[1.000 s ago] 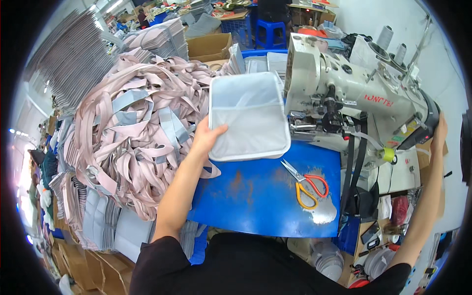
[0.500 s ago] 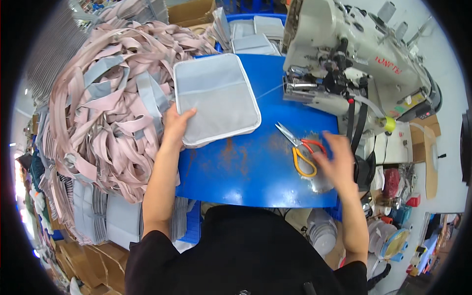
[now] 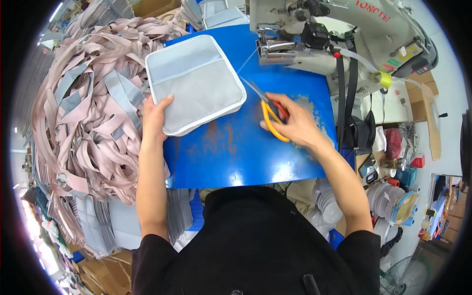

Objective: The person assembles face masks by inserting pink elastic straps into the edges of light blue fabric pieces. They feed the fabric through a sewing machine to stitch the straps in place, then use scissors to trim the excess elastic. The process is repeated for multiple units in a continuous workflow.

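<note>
My left hand grips the near left corner of a grey fabric panel, rectangular with rounded corners and white bound edges. A seam runs across its face, and my thumb lies on top of it. In my right hand is a pair of scissors with one orange and one red handle. Their blades point up and left, close to the panel's right edge. A thin thread stretches from near the panel toward the sewing machine.
A big heap of pink and grey fabric strips borders the blue table on the left. More grey panels lie beyond it. Grey stacked pieces stand below the heap. Spools sit at lower right.
My right hand has picked the scissors up off the table and brought them left, toward the panel. My left hand still holds the panel. The whole view has shifted somewhat.
</note>
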A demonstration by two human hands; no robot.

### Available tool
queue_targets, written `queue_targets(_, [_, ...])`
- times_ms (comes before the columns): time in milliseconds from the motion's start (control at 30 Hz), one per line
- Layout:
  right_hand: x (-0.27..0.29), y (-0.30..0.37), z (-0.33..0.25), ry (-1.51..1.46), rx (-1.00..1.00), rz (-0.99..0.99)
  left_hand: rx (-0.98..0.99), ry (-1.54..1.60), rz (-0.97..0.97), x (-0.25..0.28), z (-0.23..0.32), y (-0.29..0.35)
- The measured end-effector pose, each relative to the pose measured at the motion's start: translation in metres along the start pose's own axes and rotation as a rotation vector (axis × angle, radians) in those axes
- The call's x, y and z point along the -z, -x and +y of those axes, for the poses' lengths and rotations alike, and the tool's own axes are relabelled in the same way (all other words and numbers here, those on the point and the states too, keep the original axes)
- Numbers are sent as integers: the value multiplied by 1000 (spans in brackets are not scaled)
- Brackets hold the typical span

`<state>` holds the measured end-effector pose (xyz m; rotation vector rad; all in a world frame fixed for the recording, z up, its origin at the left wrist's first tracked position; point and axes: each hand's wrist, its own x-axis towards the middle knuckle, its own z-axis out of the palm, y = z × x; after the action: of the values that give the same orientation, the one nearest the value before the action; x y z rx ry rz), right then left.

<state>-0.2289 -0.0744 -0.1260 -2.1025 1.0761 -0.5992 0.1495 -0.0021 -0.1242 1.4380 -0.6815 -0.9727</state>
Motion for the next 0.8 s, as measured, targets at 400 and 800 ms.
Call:
queue_targets(400, [23, 52, 21, 408, -194, 76, -728, -1392, -558, -44, 89, 168])
queue_targets(800, [-29, 2, -34, 328, 317, 69, -959, -994, -686, -11, -47, 200])
